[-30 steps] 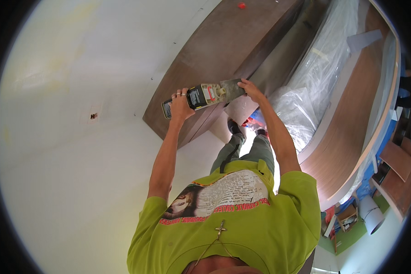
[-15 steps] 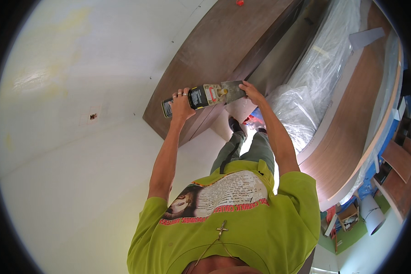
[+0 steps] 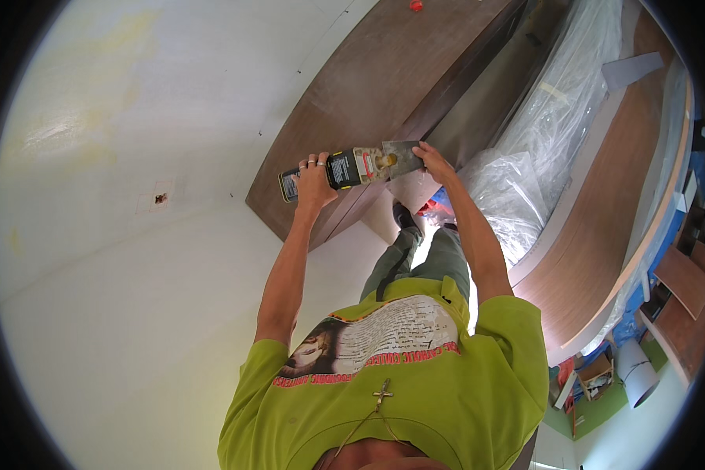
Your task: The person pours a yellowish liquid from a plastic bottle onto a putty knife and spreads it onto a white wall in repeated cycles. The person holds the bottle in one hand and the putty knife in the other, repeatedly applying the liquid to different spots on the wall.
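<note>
Head view: the left hand (image 3: 315, 174) is wrapped around a dark glue bottle (image 3: 333, 171), held level with its nozzle touching a metal scraper blade (image 3: 401, 157) that the right hand (image 3: 433, 161) pinches at its right end. Both sit against the brown wooden panel (image 3: 384, 78), left of plastic sheeting (image 3: 556, 117).

tube (image 3: 333, 171) and scraper (image 3: 400, 157) — both hands
</note>
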`<state>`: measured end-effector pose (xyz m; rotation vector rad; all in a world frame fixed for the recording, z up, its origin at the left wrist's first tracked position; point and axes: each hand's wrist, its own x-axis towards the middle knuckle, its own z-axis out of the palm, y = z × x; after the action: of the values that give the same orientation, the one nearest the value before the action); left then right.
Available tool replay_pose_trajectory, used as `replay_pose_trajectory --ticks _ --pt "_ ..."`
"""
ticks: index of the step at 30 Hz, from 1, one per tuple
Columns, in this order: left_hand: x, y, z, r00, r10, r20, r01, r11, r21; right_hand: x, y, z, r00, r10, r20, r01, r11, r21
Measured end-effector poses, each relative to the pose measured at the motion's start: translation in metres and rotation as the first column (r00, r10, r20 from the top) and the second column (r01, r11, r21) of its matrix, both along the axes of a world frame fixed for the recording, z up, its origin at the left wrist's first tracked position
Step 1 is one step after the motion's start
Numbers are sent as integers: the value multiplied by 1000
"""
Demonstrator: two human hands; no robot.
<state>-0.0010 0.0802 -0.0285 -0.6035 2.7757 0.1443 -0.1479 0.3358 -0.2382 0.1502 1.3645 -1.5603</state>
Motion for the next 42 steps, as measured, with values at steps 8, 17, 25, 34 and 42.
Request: replay_pose_trajectory --ticks 8,17,25,34,42 --pt "0 1 1 1000 1 9 -1 1000 4 4 -1 -4 999 -32 -6 33 999 29" --pt "1 0 0 1000 -1 5 1 1000 17 10 8 -3 1000 25 -13 -25 999 -25" --pt "2 1 3 1000 6 7 -6 1000 19 13 8 -2 1000 14 19 -15 999 40" --pt "29 -30 12 991 65 -117 -56 995 79 7 -13 35 1000 -5 10 6 996 -88" --pt "101 -69 14 839 382 -386 -238 898 371 -13 -90 108 989 140 -48 -147 963 -228"
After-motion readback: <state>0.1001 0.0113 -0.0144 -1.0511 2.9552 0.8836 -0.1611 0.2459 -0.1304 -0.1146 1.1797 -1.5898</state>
